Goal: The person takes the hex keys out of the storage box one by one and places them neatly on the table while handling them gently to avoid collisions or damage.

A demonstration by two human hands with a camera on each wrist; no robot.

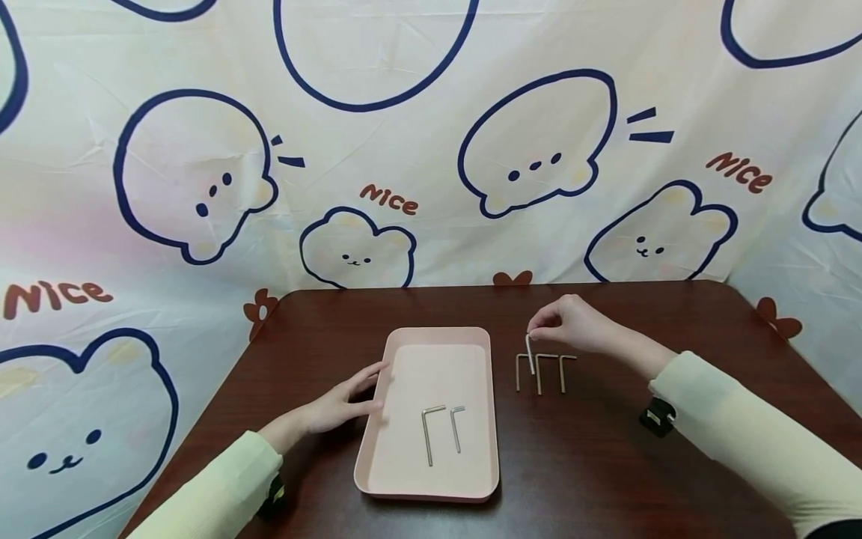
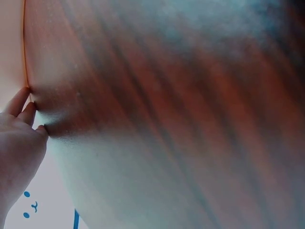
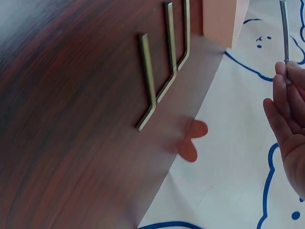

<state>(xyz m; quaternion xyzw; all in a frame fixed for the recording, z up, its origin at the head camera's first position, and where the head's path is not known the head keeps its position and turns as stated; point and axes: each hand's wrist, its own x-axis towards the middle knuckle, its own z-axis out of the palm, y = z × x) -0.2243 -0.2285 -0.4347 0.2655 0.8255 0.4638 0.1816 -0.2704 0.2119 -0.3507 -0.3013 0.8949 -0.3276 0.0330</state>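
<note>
My right hand pinches the upper end of a silver L-shaped hex key between thumb and fingertips. Its long arm hangs down over the table; in the right wrist view the hex key sticks out past the fingertips. Below it, three brass-coloured hex keys lie in a row on the table. My left hand touches the left rim of a pink tray with extended fingers. In the tray lie a larger hex key and a smaller silver hex key.
The dark brown wooden table has rounded far corners. Behind it and along the sides hangs a pale cloth printed with cartoon bears and lettering. The tray stands left of the row of hex keys, with a strip of tabletop between.
</note>
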